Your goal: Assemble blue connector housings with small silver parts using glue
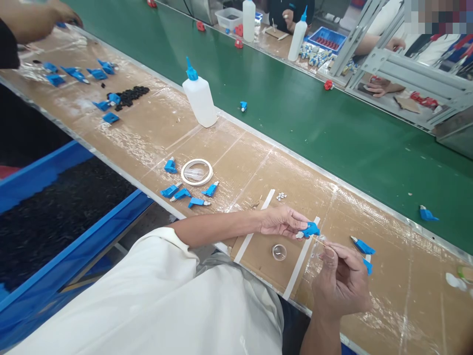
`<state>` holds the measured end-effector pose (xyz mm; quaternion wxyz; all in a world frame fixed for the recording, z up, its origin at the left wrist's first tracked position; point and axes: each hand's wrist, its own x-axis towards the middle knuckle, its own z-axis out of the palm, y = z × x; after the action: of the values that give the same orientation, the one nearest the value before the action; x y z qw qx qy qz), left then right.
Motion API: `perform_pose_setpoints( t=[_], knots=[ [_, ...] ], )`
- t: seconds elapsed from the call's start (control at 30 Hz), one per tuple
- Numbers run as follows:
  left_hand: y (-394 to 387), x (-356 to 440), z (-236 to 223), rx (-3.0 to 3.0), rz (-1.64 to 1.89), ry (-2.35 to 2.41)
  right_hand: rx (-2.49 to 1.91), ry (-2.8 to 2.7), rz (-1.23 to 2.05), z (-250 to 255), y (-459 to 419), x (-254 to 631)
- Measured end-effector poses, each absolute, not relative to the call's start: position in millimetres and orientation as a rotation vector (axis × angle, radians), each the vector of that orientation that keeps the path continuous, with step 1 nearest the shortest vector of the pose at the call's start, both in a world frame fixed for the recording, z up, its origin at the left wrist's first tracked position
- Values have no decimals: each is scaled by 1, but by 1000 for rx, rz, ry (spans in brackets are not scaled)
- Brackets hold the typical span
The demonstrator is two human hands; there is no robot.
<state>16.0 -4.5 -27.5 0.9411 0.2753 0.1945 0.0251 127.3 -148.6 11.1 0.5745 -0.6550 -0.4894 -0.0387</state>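
Note:
Pinched in the fingers of my left hand (pixel 283 220) is a blue plastic part (pixel 311 229) with a whitish tip, held above the table. My right hand (pixel 342 278) grips a thin stick (pixel 319 240), its far end close to the blue part; whether they touch I cannot tell. Below my hands sits a small round clear dish (pixel 279 252) on a taped cardboard piece (pixel 258 264). A little pile of tiny white pieces (pixel 281 196) lies beyond my left hand. Right of my right hand rest two more blue parts (pixel 364 245), one partly hidden.
A roll of tape (pixel 197 172) lies among several blue parts (pixel 181 194). A white bottle (pixel 200 98) with a blue nozzle stands by the green conveyor belt (pixel 288 108). Black pieces (pixel 133 96) are heaped farther left, near a co-worker's arm (pixel 40 24). Other people sit across the belt.

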Motion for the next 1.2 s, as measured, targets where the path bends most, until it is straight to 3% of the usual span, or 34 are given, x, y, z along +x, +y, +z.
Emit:
perform_pose_setpoints(
  t=[0.77, 0.97, 1.2],
  knots=[
    [-7, 16, -33, 539, 58, 397, -1532, -1392, -267, -3, -152, 132],
    [2, 17, -26, 513, 144, 475, -1540, -1236, -164, 4, -153, 132],
    [59, -9, 3, 428, 634, 576, -1545, -1500, 273, -11, -163, 128]
  ],
)
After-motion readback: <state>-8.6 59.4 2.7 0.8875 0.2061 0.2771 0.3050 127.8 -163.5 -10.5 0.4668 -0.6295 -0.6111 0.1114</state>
